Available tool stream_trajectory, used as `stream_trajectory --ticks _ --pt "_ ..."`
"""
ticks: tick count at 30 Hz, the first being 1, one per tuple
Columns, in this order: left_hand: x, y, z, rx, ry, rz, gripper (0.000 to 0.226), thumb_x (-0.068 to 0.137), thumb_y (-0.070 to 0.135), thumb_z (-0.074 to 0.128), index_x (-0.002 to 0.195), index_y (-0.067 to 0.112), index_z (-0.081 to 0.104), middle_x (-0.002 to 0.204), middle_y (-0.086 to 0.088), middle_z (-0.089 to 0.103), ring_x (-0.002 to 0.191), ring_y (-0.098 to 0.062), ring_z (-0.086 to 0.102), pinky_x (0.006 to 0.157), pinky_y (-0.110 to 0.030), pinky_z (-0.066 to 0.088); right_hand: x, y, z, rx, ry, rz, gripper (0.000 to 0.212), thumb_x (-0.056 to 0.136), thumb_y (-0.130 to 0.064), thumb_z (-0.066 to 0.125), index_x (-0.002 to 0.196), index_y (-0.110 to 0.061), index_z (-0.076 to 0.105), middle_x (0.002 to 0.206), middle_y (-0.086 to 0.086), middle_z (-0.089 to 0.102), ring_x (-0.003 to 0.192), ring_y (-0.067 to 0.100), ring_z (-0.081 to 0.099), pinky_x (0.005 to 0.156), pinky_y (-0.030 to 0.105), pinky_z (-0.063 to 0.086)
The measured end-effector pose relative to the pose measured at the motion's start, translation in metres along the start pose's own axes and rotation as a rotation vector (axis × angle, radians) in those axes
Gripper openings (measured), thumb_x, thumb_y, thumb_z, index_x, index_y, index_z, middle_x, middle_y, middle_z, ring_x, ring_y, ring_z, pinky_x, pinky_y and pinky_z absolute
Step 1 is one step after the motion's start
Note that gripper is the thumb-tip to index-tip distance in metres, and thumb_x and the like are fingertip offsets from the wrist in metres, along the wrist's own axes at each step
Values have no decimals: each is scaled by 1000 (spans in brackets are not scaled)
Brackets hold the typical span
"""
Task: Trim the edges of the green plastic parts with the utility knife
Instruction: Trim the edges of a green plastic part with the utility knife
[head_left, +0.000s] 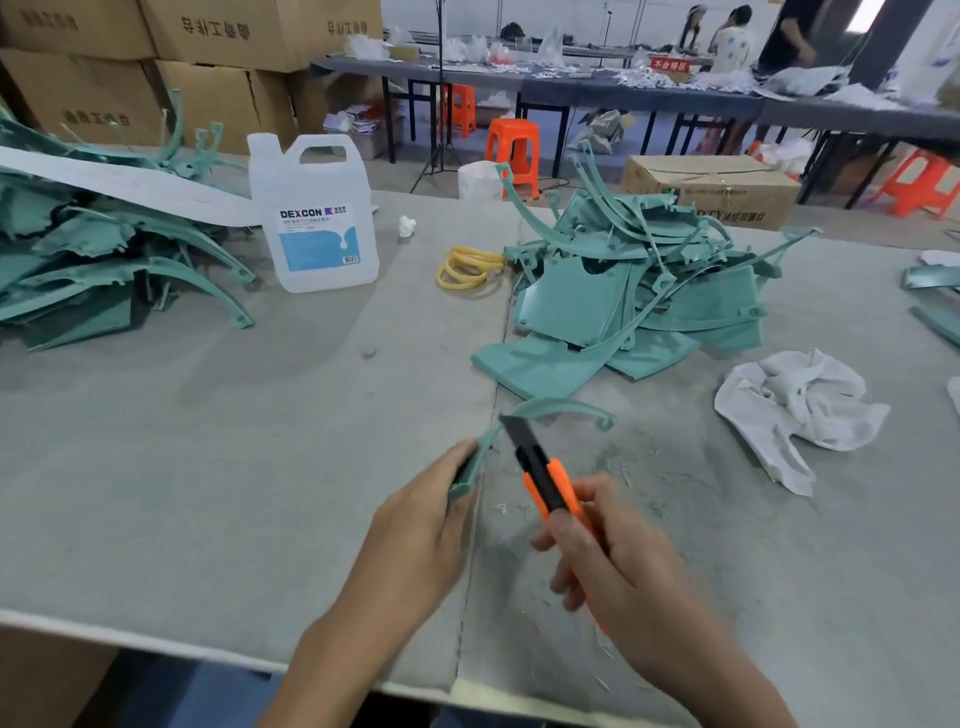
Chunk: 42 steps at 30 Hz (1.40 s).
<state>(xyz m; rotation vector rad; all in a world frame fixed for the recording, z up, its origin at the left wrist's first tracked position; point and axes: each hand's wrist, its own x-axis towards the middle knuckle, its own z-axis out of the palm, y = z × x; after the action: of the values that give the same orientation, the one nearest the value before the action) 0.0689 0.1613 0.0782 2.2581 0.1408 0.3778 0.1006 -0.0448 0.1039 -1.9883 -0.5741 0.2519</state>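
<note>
Now the left hand (415, 525) grips the near end of a curved green part (550, 405), fingers curled round it, holding that end just above the table (208, 441). The part arcs away and to the right, ending in a small hook; whether that far end rests on the tabletop I cannot tell. The right hand (618, 566) wraps the orange knife (545, 478), fingers closed round the handle, though the hand is a little blurred. The dark blade is run out and points up and away to the left, its tip at the part's edge just beyond the left fingertips. Green shavings (618, 467) lie scattered on the table right of the knife and near the hands.

Beyond the hands, to the right, lies a heap (623, 291) of green parts, flat panels and curved strips jumbled together. A second heap (104, 260) sits at the far left with a long white strip (130, 187) lying over it. Between the two stand a clear jug (317, 218) with a blue label and, near the right heap, some yellow bands (467, 267). A crumpled white rag (795, 400) lies right of the hands, well apart from the knife. Cardboard boxes (218, 67) are stacked behind the left heap, and orange stools (511, 140) stand on the floor beyond the table
</note>
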Motion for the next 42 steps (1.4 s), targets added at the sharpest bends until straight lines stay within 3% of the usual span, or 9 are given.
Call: stream_trajectory --ticks 3,14,17,21,27,35,38,40,42 --pt "-1 -3 1 46 -19 21 39 102 21 51 128 50 48 84 26 62 76 2 57 66 -8 40 1 1 5 -140 -83 -42 12 103 -41 46 113 -48 48 91 -18 70 70 9 66 65 33 54" --pt "-2 -11 4 29 14 -40 62 96 13 61 123 63 39 93 58 50 87 23 54 74 0 40 1 -1 6 -259 -121 -61 47 87 -70 29 128 -55 47 82 -11 67 67 10 62 63 33 52" --pt "-3 -11 5 57 10 -45 57 97 12 60 131 55 44 90 49 56 78 14 56 66 -1 37 1 -1 4 -339 -98 -76 49 86 -74 25 129 -59 44 79 -9 67 65 11 62 60 33 51" --pt "-5 -10 4 92 10 -74 45 102 22 54 145 35 52 110 5 74 101 -10 58 77 -4 40 15 5 -3 -413 5 -55 43 94 -64 31 133 -53 46 68 -3 63 55 13 59 58 40 52" --pt "-6 -3 5 121 -5 -85 46 102 22 54 147 30 50 129 2 69 109 -21 64 89 -24 44 44 8 -13 -574 73 -13 32 105 -47 39 134 -39 51 62 -5 56 56 13 56 59 40 50" --pt "-6 -8 3 116 -6 -75 46 99 15 53 129 49 45 76 44 56 80 -2 56 62 -8 39 4 -8 0 -516 -44 -130 38 99 -66 29 132 -54 42 78 -19 61 60 9 58 54 25 44" --pt "-9 -7 3 106 -18 -77 48 99 16 54 141 41 52 101 28 71 95 -8 64 75 -13 45 15 3 -4 -527 31 -95 36 101 -59 34 132 -49 46 60 -9 57 51 11 56 45 25 41" --pt "-11 -5 4 110 -25 -85 51 100 17 55 148 30 49 137 9 63 121 -15 61 99 -24 45 34 17 -10 -563 111 -22 31 103 -50 40 131 -45 50 58 -7 55 50 11 55 50 34 47" --pt "-12 -4 5 109 -18 -86 52 100 15 55 150 27 47 145 5 57 128 -18 57 106 -28 42 53 29 -19 -620 171 75 30 105 -46 42 131 -39 53 67 -9 57 65 21 62 62 41 52"
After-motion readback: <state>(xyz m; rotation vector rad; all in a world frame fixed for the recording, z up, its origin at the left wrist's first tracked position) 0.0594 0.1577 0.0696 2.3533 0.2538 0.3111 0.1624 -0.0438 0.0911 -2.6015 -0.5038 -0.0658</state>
